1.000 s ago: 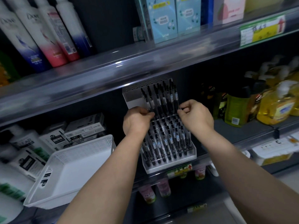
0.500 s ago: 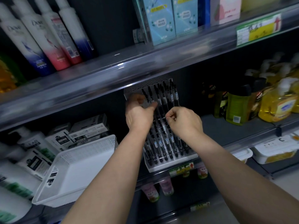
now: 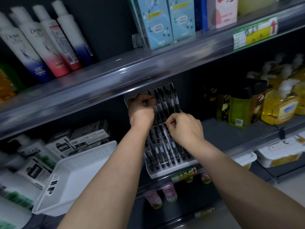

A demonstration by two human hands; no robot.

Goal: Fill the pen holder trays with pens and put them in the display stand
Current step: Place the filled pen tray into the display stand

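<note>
My left hand has its fingers curled round a pen at the stand's top-left, just beside the upper row. My right hand pinches the upper tray's clear rim at its fingertips. The full lower tray sits just below those fingers.

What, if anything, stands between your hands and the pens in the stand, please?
Nothing visible does. The left hand grips a pen at the left end of the upper tray, and the right hand seems to pinch its front edge. The shelf above only overhangs the top of the stand.
</note>
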